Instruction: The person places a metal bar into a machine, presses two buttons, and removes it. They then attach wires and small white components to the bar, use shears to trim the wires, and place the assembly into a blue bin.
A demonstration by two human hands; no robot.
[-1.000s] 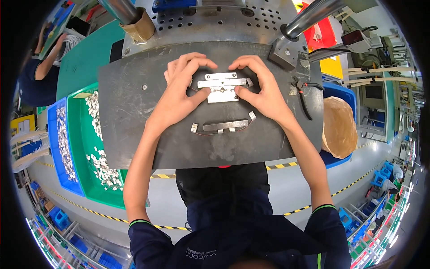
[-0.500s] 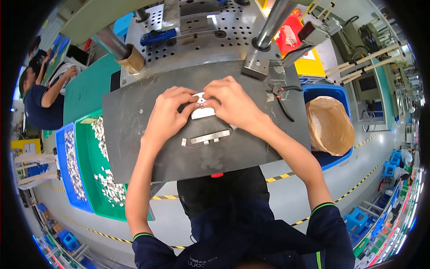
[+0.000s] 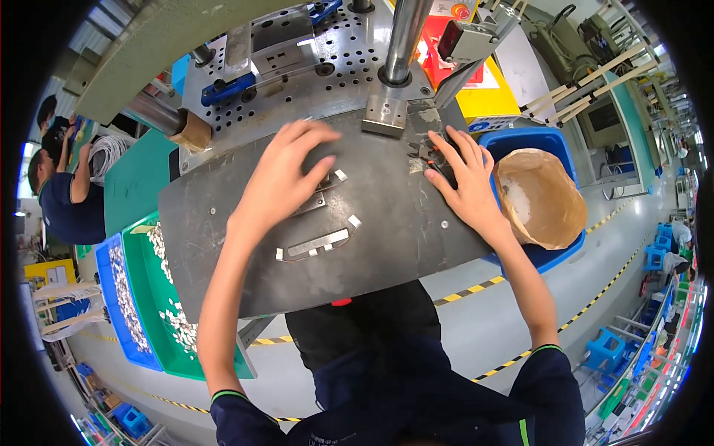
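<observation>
My left hand (image 3: 286,171) is over the dark work board, fingers stretched and slightly blurred, with nothing visible in it. Partly beneath it lies a metal piece with white ends (image 3: 318,199); the hand hides the rest. Nearer to me lies a silvery bar with thin wires and small white end pieces (image 3: 318,242). My right hand (image 3: 470,186) reaches over the right part of the board, fingers apart. Just at its fingertips is a pair of cutting pliers (image 3: 425,154), its handles partly hidden by the fingers; I cannot tell whether they touch.
A steel press with thick posts (image 3: 401,44) stands behind the board (image 3: 387,245). On the right is a blue bin (image 3: 561,149) lined with a brown paper bag (image 3: 569,212). Green (image 3: 167,293) and blue (image 3: 123,297) trays of small pale parts sit left. Co-workers are at far left.
Both hands have come apart from the white metal piece they held together. The right hand has moved right to the pliers; the left stays nearby, fingers now stretched. The whole view has shifted slightly.
</observation>
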